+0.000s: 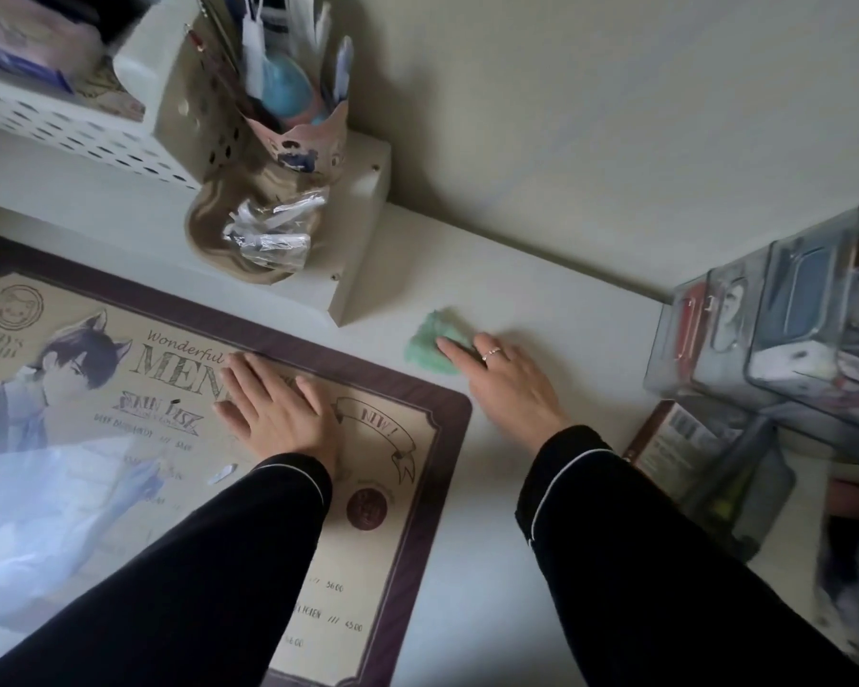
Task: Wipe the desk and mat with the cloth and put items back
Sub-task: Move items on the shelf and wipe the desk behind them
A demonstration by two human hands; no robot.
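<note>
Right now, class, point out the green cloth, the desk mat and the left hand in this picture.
green cloth (425, 345), head view, its bunched left end.
desk mat (432, 488), head view, its dark right border.
left hand (279, 409), head view, back of the hand.

Long black sleeves on both arms, plain fabric. Lower left of frame, left sleeve (194, 562): thin white piping line around cuff. Lower right, right sleeve (640, 538): same white piping near cuff. Centre right, right hand (512, 384): thin silver-coloured ring (492, 353) on one finger.
</note>
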